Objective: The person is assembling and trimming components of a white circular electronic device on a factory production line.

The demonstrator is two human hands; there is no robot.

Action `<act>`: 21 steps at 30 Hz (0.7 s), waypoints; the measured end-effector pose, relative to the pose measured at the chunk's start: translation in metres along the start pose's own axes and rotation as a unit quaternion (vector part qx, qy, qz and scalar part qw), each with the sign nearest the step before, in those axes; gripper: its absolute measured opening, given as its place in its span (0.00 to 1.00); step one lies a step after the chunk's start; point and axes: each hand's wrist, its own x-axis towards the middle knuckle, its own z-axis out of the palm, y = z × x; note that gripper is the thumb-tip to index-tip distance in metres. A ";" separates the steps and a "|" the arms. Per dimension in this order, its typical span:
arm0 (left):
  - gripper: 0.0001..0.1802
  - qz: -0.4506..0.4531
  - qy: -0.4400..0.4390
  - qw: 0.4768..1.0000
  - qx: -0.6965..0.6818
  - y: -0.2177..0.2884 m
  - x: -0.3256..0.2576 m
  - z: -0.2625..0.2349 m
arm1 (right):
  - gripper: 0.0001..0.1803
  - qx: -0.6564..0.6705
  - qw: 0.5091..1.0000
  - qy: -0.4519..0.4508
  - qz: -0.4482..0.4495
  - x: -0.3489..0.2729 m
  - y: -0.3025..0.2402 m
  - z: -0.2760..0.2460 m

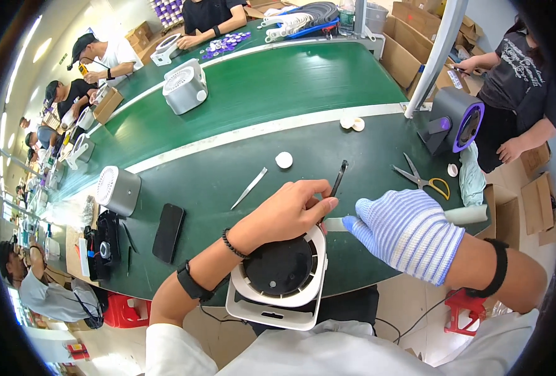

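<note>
A white square fan-like housing point(281, 285) with a round black centre sits at the near edge of the green table point(221, 182), against my body. My bare left hand point(290, 213) rests over its top rim and pinches black tweezers point(338, 177) that point up and away. My right hand point(409, 230), in a blue-and-white striped glove, comes in from the right with its fingers together. Its fingertips meet the end of a short white strip point(334, 224) lying between both hands, just above the housing.
Silver tweezers point(249, 188), a white disc point(284, 160), yellow-handled scissors point(423, 178), a black phone point(168, 232) and a grey-white unit point(118, 190) lie around. A purple-grey device point(456, 122) stands at right near a co-worker point(522, 88). Another unit point(186, 88) rides the conveyor point(278, 88).
</note>
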 end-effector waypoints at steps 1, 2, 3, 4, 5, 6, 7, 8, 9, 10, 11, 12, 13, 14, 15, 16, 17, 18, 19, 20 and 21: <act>0.16 0.002 0.004 1.000 0.004 0.000 0.000 0.000 | 0.20 -0.023 0.999 -0.024 -0.020 0.003 -0.002 -0.001; 0.16 0.001 0.004 1.000 0.000 -0.001 0.000 -0.001 | 0.20 -0.033 0.999 -0.037 -0.024 0.006 -0.004 -0.001; 0.16 0.009 0.008 1.000 0.016 -0.002 0.001 -0.001 | 0.20 -0.034 0.998 -0.040 -0.025 0.008 -0.005 0.000; 0.16 0.017 0.011 0.999 0.033 -0.003 0.001 -0.001 | 0.18 -0.056 0.997 -0.040 -0.035 0.009 -0.007 0.001; 0.16 0.015 0.013 0.999 0.030 -0.005 0.000 -0.001 | 0.17 -0.077 0.995 -0.039 -0.047 0.011 -0.009 0.001; 0.16 0.023 0.023 0.999 0.034 -0.006 -0.001 -0.001 | 0.17 -0.078 0.995 -0.042 -0.050 0.014 -0.012 0.000; 0.15 0.029 0.032 0.998 0.037 -0.008 -0.002 -0.001 | 0.15 -0.088 0.993 -0.059 -0.047 0.017 -0.016 -0.001; 0.15 0.034 0.029 0.998 0.034 -0.008 0.000 0.001 | 0.13 -0.099 0.992 -0.077 -0.035 0.016 -0.022 -0.007; 0.14 0.040 0.031 0.998 0.027 -0.008 0.001 0.002 | 0.13 -0.101 0.991 -0.080 -0.029 0.016 -0.028 -0.012; 0.14 0.046 0.033 0.998 0.020 -0.008 0.003 0.004 | 0.10 -0.097 0.992 -0.074 -0.040 0.017 -0.033 -0.020; 0.14 0.044 0.034 0.998 0.016 -0.013 0.002 0.005 | 0.08 -0.091 0.992 -0.069 -0.059 0.021 -0.039 -0.025; 0.14 0.080 0.058 0.995 0.019 -0.020 0.003 0.007 | 0.08 -0.092 0.992 -0.035 -0.076 0.025 -0.043 -0.027; 0.13 0.117 0.083 0.989 0.021 -0.025 0.004 0.008 | 0.08 -0.093 0.992 -0.040 -0.077 0.028 -0.045 -0.029; 0.13 0.137 0.079 0.987 0.039 -0.026 0.004 0.006 | 0.08 -0.099 0.990 -0.061 -0.083 0.031 -0.047 -0.031; 0.13 0.137 0.080 0.987 0.034 -0.027 0.004 0.005 | 0.08 -0.106 0.987 -0.081 -0.088 0.035 -0.048 -0.033; 0.13 0.132 0.081 0.987 0.040 -0.026 0.004 0.006 | 0.08 -0.112 0.984 -0.102 -0.093 0.039 -0.049 -0.035; 0.13 0.130 0.080 0.987 0.047 -0.026 0.006 0.006 | 0.08 -0.120 0.981 -0.122 -0.095 0.043 -0.048 -0.036; 0.13 0.133 0.079 0.987 0.041 -0.028 0.007 0.006 | 0.08 -0.127 0.977 -0.142 -0.097 0.047 -0.047 -0.038; 0.13 0.127 0.081 0.988 0.040 -0.029 0.009 0.007 | 0.08 -0.134 0.973 -0.162 -0.099 0.051 -0.046 -0.039; 0.13 0.119 0.084 0.989 0.037 -0.028 0.008 0.008 | 0.08 -0.140 0.967 -0.184 -0.102 0.052 -0.045 -0.040; 0.13 0.120 0.084 0.989 0.029 -0.026 0.007 0.008 | 0.08 -0.147 0.962 -0.206 -0.106 0.053 -0.044 -0.041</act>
